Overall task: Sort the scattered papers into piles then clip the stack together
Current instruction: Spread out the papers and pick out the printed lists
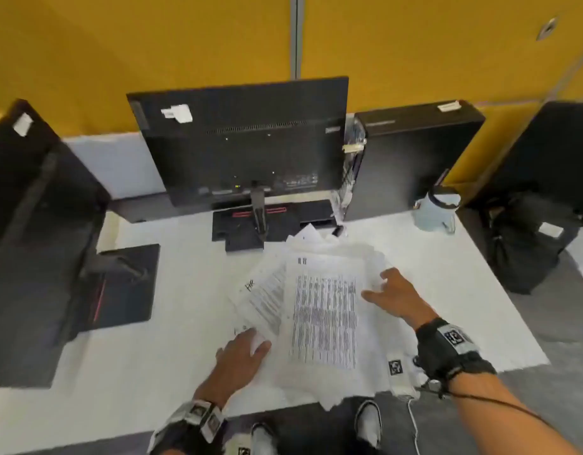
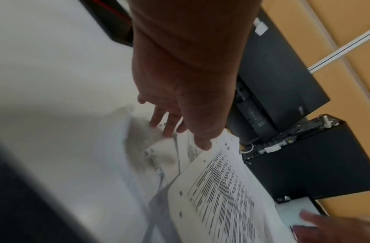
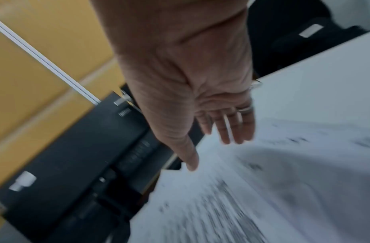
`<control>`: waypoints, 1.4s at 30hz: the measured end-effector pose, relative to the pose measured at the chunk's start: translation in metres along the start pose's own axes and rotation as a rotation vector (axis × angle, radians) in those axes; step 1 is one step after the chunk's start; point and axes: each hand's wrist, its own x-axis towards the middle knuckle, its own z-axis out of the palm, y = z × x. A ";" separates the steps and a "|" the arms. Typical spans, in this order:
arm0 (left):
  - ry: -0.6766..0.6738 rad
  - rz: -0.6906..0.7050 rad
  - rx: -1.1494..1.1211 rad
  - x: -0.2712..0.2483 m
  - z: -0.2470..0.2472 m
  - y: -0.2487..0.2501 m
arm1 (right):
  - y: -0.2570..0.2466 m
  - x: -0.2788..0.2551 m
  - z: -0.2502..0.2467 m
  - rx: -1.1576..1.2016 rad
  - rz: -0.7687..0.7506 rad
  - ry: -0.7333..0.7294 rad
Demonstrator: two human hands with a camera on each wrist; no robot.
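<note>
A loose heap of printed white papers [image 1: 323, 316] lies fanned across the white desk [image 1: 152, 372], its near corner hanging over the front edge. My left hand [image 1: 242, 351] rests at the heap's left edge, fingers straight, fingertips touching the sheets [image 2: 219, 185]; the left hand [image 2: 175, 125] holds nothing. My right hand [image 1: 390, 295] lies on the heap's right side with fingers spread. In the blurred right wrist view the right hand [image 3: 219, 131] hovers just over the papers [image 3: 263, 189], fingers straight. No clip is visible.
A black monitor [image 1: 241, 139] seen from its back stands behind the papers on a stand [image 1: 257, 224]. A black computer case [image 1: 411, 159] and a pale bottle [image 1: 436, 208] sit at the back right. Another monitor [image 1: 30, 224] is at left, a black bag [image 1: 526, 238] at right.
</note>
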 end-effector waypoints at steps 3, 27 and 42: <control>0.058 0.097 0.135 -0.004 0.008 0.006 | 0.026 -0.009 0.034 -0.167 0.216 -0.157; 0.262 -0.305 -0.036 0.030 0.035 0.049 | 0.094 -0.017 0.035 0.181 0.018 0.188; 0.407 0.082 -0.572 0.027 0.040 0.055 | 0.102 -0.021 -0.005 0.391 -0.015 -0.153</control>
